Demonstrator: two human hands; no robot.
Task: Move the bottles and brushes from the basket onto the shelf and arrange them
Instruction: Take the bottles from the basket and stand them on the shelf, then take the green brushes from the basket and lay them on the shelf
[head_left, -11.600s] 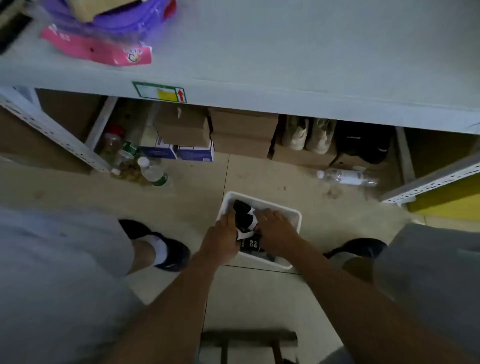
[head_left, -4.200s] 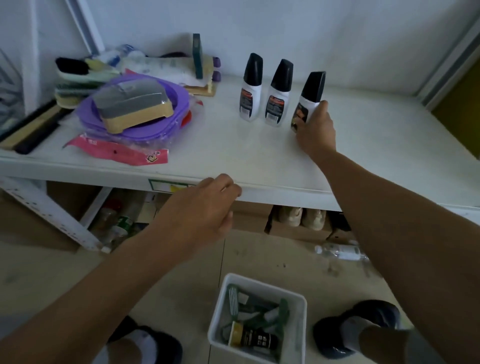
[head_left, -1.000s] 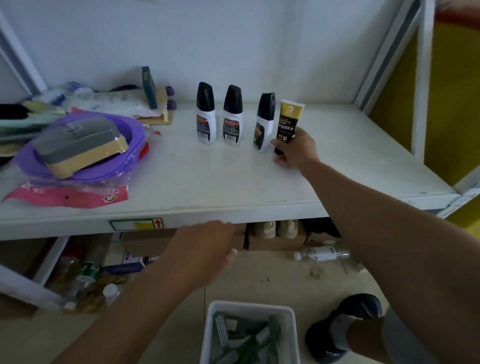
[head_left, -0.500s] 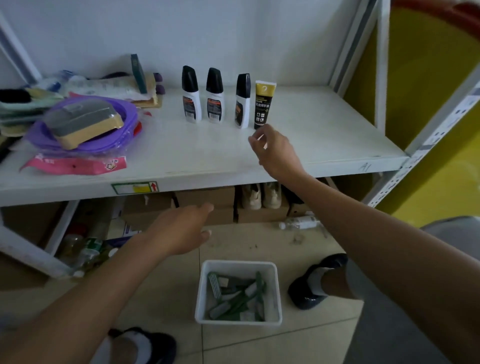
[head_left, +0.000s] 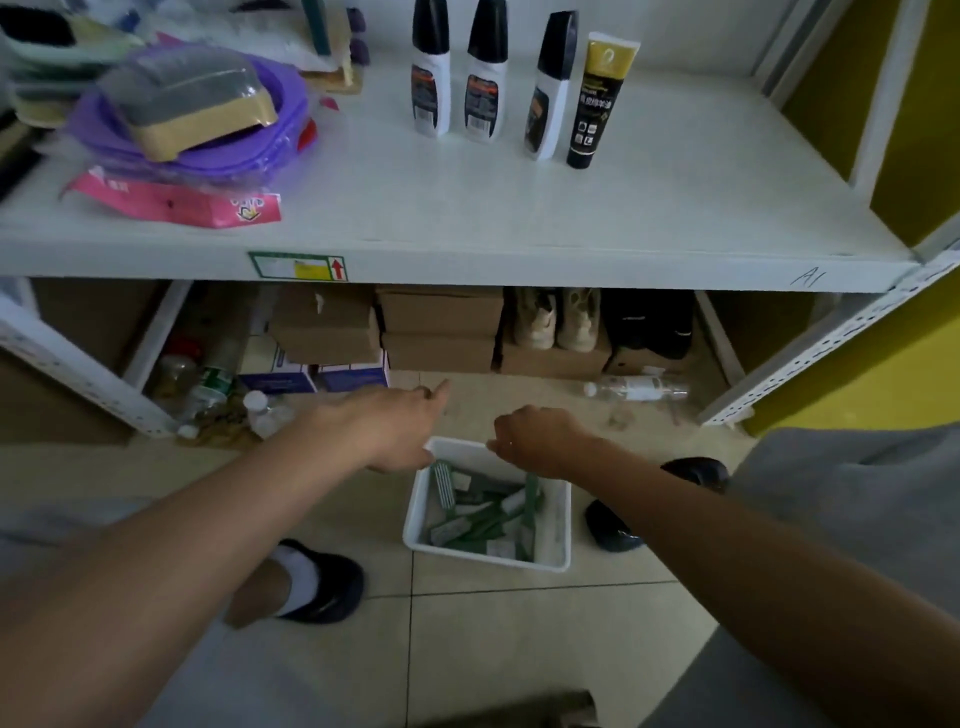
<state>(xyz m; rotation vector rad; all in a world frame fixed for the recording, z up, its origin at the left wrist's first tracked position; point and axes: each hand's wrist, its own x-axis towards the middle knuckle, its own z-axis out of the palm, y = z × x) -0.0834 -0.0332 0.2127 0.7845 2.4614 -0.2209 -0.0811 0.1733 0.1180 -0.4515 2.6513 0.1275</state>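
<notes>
Shelf (head_left: 649, 208), upper frame: three bottles (head_left: 480, 73) and a tube (head_left: 597, 98) upright in a row, labels outward. Basket (head_left: 563, 535), lower centre floor: green brushes (head_left: 483, 514) remaining. Left hand (head_left: 389, 431) and right hand (head_left: 537, 441) loosely spread, empty, above the basket rim, likely reaching for brushes.

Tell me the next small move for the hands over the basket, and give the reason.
Probably lower the right hand into the white basket and close its fingers on one of the green-handled brushes. Three bottles and a tube already stand in a row on the shelf, only brushes show in the basket, and both hands, the left hand too, hover empty above it.
</notes>
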